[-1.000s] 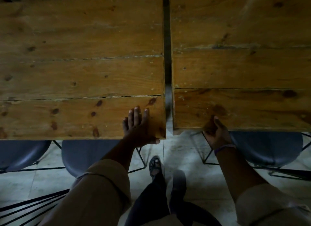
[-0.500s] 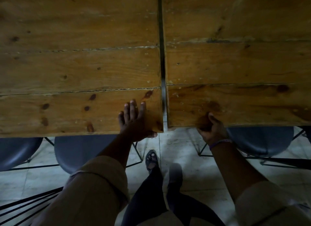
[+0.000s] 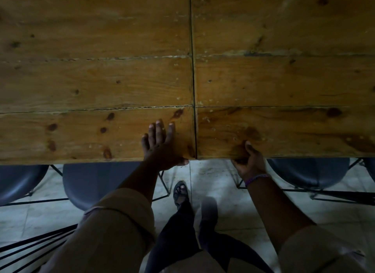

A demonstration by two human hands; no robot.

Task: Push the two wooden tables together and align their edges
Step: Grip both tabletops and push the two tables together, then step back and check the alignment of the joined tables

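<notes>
**Two tables meet at a thin seam**

A person stands at the near side of two wooden tables, looking down at where they join. The left table (image 3: 91,85) and the right table (image 3: 284,85) sit side by side with only a thin dark seam (image 3: 193,85) between them, running from the near edge to the far side. The plank lines across both tops roughly match at the seam.

The left hand (image 3: 160,146) lies flat on the near right corner of the left table, fingers spread and open on the wood, thumb hooked over the near edge. The right hand (image 3: 248,161) is clamped on the near edge of the right table, thumb on top and fingers curled underneath, just right of the seam. A band circles that wrist.

Dark chairs (image 3: 97,181) are tucked under both tables, and the person's feet stand on the pale floor (image 3: 219,181) between them.

The near edges look almost level, though the left table seems to sit a touch nearer. From here, a hard final shove could pinch the left thumb at the corner, or bounce the tables apart again. Pulling one-handed could swing the right table's far end out of line; a leg might also catch a chair frame.
</notes>
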